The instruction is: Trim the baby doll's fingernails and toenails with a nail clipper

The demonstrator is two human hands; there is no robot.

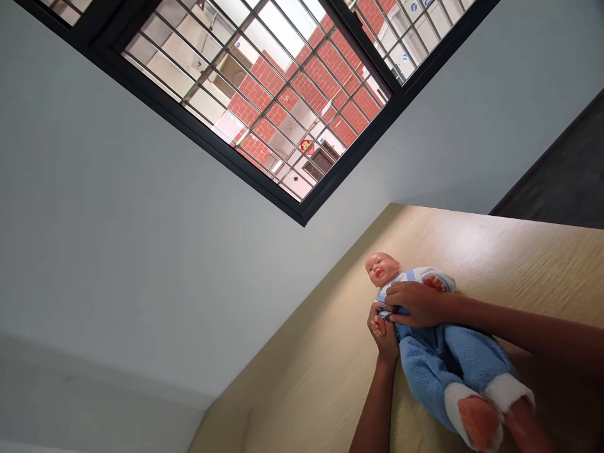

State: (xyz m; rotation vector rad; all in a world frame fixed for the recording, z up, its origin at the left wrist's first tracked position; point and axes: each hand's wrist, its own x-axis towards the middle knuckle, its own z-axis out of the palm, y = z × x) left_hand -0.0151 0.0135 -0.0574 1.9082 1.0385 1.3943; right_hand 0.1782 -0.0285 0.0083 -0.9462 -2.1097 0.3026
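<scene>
While the doll point(422, 358) lies face-up on the wood-look surface point(306, 371), lower R of the head view, both hands are at its chest. Its head point(381, 269) points to the upper L, its legs run to the lower R; blue outfit w/ white sleeves & cuffs, bare feet point(479, 418) sticking out.

L hand point(385, 340) is up against the doll's side, next to one small doll arm, fingers bent & partly hidden; can't tell if it has a firm hold. R hand point(415, 303) lies across the chest, palm down, fingers curled, i.e. partly closed, tips near the L hand's fingers. A small dark-and-white bit point(385, 313) shows btwn the two, too tiny to ID; can't tell whether it's pinched. The R forearm crosses above the doll's hip.

Bkgd: pale wall point(117, 220) along the surface edge, black-framed window point(198, 132) w/ metal bars, red brick point(330, 60) outside. Dark area point(561, 170) at far R, beyond the surface.
</scene>
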